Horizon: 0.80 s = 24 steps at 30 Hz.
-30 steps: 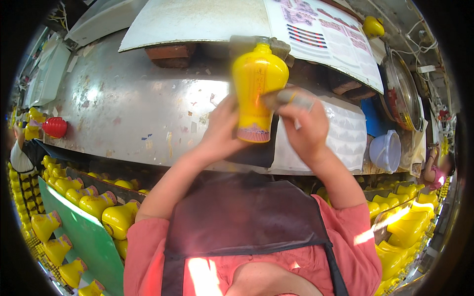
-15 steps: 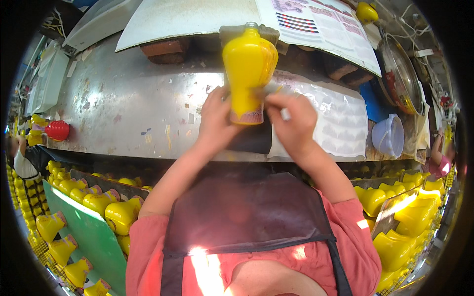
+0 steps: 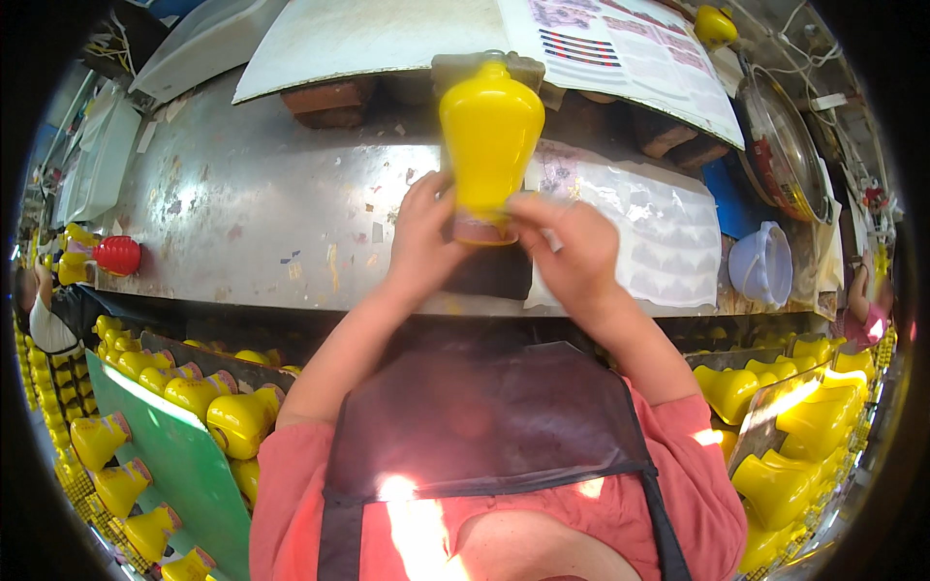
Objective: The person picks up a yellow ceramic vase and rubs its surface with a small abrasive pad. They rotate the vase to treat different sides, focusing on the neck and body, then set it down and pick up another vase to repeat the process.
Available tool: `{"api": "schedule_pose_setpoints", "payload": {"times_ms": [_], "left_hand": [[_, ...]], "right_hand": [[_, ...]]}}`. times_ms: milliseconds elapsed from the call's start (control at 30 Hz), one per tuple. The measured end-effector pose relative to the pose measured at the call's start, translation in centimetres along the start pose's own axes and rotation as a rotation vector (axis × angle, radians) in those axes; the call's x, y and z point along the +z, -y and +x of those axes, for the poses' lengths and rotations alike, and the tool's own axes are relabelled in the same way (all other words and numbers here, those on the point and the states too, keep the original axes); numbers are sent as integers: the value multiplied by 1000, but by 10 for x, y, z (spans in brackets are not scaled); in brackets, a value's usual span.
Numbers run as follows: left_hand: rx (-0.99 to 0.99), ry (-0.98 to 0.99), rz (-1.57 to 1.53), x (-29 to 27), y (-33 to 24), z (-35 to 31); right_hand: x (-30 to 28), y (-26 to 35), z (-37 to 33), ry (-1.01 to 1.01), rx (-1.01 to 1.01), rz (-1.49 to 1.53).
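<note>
A glossy yellow vase [image 3: 491,136] lies with its narrow end away from me against a dark grey support [image 3: 446,70]. Its near foot carries a pinkish band [image 3: 480,230]. At the left of the foot, my left hand [image 3: 422,232] is closed round the side, thumb toward me. Opposite it, my right hand [image 3: 573,247] has thumb and fingers bent together at the foot's right edge, where the band begins. Motion blurs both hands a little, and any small piece under the right fingertips is hidden.
White printed sheets [image 3: 630,232] lie right on the metal bench [image 3: 281,213], beside a pale bucket [image 3: 761,266]. Brick blocks [image 3: 327,102] prop a white board [image 3: 378,39] behind. A red lantern-shaped thing [image 3: 117,255] stands left. Yellow vases [image 3: 242,422] crowd both sides below; other people's arms show at the edges.
The vase has turned: the printed patch on its right side no longer shows, and plain yellow faces up. My right hand has shifted slightly down and left, closer to the foot.
</note>
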<state>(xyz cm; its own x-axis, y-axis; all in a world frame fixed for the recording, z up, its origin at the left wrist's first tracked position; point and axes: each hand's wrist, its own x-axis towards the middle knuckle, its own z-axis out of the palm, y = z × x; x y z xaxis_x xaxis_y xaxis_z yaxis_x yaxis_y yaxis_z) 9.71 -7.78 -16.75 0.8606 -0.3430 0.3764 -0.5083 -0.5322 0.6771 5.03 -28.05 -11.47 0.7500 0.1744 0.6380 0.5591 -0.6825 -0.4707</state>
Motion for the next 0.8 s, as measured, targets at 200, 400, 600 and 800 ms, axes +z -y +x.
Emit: {"api": "schedule_pose_setpoints", "payload": {"times_ms": [200, 400, 600, 800], "left_hand": [[-50, -86, -105, -9, -10, -15], [-69, -61, -299, -8, -10, -10], [-259, -76, -666, -3, -7, 32], [-322, -109, -597, 21, -13, 45]], "right_hand": [[-16, -20, 16, 56, 702, 508], [2, -15, 8, 219, 717, 341], [-17, -59, -12, 372, 668, 7], [-8, -72, -37, 626, 608, -448]]}}
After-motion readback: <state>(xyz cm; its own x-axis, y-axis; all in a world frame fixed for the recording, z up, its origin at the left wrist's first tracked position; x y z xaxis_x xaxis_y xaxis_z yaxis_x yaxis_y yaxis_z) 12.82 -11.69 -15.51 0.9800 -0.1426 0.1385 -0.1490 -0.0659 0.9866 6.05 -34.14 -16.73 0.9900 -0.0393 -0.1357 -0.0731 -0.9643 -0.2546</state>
